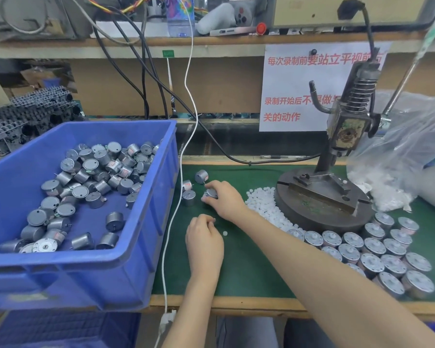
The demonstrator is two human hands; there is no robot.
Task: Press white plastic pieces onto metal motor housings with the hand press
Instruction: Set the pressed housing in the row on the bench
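Gripping a motor housing (210,193), right hand (225,200) lies beyond left hand (204,238).

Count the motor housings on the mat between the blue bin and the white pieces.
4: one motor housing at the back, one on its side, one upright nearer, one gripped by the right hand, which may hide others.

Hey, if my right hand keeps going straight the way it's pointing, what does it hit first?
Probably the loose motor housing standing just left of the right hand, which grips a second housing; beyond lie the white cable and blue bin. Depth is uncertain.
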